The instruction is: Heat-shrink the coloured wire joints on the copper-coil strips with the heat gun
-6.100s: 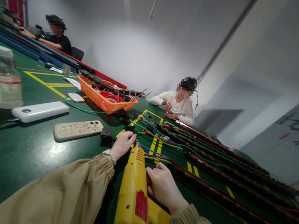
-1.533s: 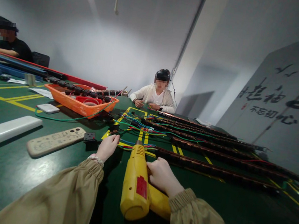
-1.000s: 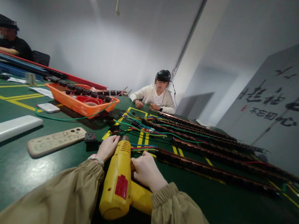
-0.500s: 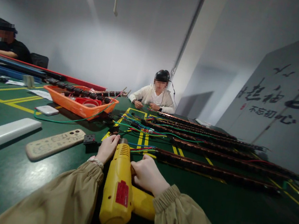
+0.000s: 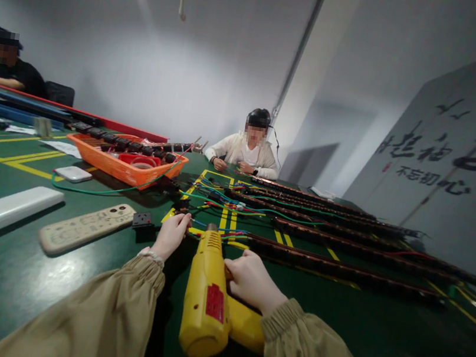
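A yellow heat gun (image 5: 206, 299) with a red label lies in my right hand (image 5: 254, 279), its fingers closed around the gun near the handle. The nozzle points away from me, toward coloured wires (image 5: 229, 236) that run left from the nearest dark wrapped harness (image 5: 323, 266). My left hand (image 5: 172, 234) is closed in a pinch at the left end of these wires, beside a small black connector (image 5: 181, 206). Its fingertips seem to hold the wires, though the grip is partly hidden. Just left of that hand sits a black socket-like block (image 5: 142, 222).
Left of my hands lie a phone in a beige case (image 5: 87, 229) and a white power bank (image 5: 4, 212). Behind them stand a small white box (image 5: 73, 173) and an orange basket (image 5: 127, 171) of parts. Several more harnesses stretch rightward. A co-worker (image 5: 246, 150) sits opposite; another (image 5: 8, 66) sits far left.
My right hand and the heat gun have shifted right, so the nozzle is apart from my left hand and over the wires. My left hand stays nearly in place, pinching.
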Motion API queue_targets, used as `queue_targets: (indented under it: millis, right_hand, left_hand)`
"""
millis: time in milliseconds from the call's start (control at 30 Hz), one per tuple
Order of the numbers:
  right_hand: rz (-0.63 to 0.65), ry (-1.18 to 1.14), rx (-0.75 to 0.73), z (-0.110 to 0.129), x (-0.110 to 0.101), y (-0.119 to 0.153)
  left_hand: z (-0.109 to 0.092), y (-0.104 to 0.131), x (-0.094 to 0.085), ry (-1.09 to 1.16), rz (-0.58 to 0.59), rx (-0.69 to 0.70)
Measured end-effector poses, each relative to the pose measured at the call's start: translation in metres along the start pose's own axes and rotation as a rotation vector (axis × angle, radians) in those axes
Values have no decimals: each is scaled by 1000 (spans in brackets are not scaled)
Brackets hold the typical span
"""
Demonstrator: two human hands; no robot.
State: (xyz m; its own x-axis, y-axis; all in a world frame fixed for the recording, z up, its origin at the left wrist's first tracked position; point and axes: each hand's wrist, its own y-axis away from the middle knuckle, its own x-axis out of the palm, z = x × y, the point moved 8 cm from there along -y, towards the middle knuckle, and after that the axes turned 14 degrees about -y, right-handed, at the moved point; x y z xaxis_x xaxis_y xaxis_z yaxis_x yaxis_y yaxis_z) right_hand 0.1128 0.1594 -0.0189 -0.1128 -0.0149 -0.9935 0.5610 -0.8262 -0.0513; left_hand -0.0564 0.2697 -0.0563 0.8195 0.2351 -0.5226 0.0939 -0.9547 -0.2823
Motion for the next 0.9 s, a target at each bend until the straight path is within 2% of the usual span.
queue_targets:
  millis: [233,333,600,900]
  right_hand:
    - [-27,-4,118,-44,-3,30]
    - [-45,-4,151,-55,-7,41]
    - [-24,12,163,-51,-11,43]
    - [7,3,174,-47,-5,36]
  left_hand:
    - [-2,1,-1,8,-1,-1]
    - [-2,1,-1,15,-2,3]
    - [0,-1,0,14,-8,9]
    - [9,-7,6,52,-1,-1]
